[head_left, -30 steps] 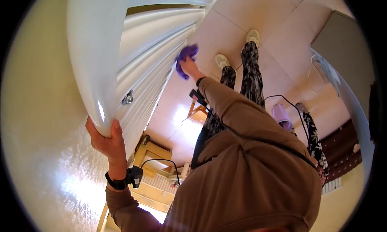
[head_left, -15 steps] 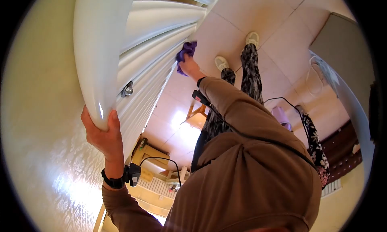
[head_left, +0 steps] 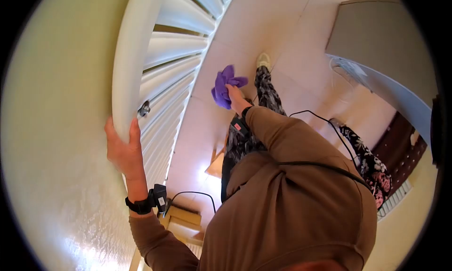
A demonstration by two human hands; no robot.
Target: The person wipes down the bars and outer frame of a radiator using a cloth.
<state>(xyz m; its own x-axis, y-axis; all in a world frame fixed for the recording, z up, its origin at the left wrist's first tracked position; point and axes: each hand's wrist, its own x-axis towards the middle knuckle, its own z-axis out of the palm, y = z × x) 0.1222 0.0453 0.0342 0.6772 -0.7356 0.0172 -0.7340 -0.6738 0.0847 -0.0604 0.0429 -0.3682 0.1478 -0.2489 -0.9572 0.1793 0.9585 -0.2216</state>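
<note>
Left hand clasps the white radiator at its outer edge, thumb and fingers astride. Right hand holds a bunched purple cloth, near the radiator.

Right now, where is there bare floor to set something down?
Widest: floor between the white radiator and grey-topped furniture, beyond the pale shoe. A narrower strip separates radiator and purple cloth in view. Crowded: around the patterned trousers, right hand and wooden stool.
</note>
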